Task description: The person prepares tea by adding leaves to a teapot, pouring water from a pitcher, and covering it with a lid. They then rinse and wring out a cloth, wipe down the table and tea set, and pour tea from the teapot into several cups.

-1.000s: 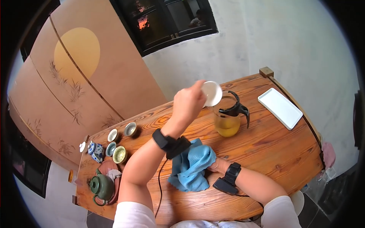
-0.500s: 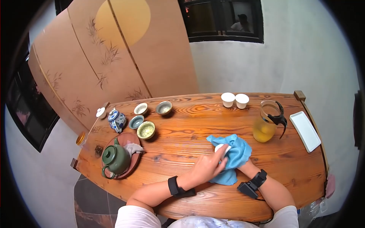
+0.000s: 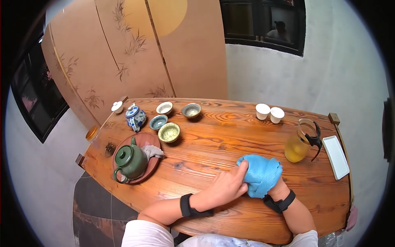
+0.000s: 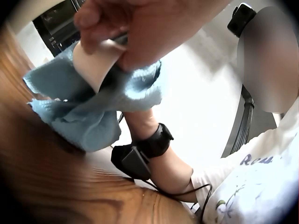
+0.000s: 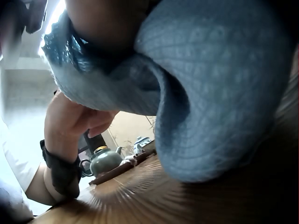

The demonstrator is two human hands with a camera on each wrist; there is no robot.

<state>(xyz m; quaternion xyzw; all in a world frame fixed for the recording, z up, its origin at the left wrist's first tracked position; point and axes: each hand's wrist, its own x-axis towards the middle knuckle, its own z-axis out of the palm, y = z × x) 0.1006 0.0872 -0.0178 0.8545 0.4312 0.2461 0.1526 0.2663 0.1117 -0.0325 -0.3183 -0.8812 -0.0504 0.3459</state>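
My left hand (image 3: 226,187) pinches a small white cup (image 4: 91,65) by its side; the cup shows in the left wrist view, set against a blue cloth (image 3: 263,175). In the head view the cloth hides that cup. Over my right hand (image 3: 280,190) the cloth is draped, bunched round its fingers, which are mostly covered. Both hands meet above the front of the wooden table (image 3: 197,160). Seen from the right wrist, the textured cloth (image 5: 224,79) fills the near side, and my left hand (image 5: 70,119) comes in beyond it.
Two white cups (image 3: 262,111) stand at the back. Right of the hands are a glass pitcher (image 3: 297,146) of yellow liquid and a white tray (image 3: 336,158). At left, a green teapot (image 3: 131,161) sits on a reddish tray (image 3: 156,164), near several bowls (image 3: 169,132) and a blue-and-white pot (image 3: 135,118).
My left hand has brought the white cup from beside the pitcher down to the cloth. The cloth has since been drawn up round the cup, and the head view has shifted.
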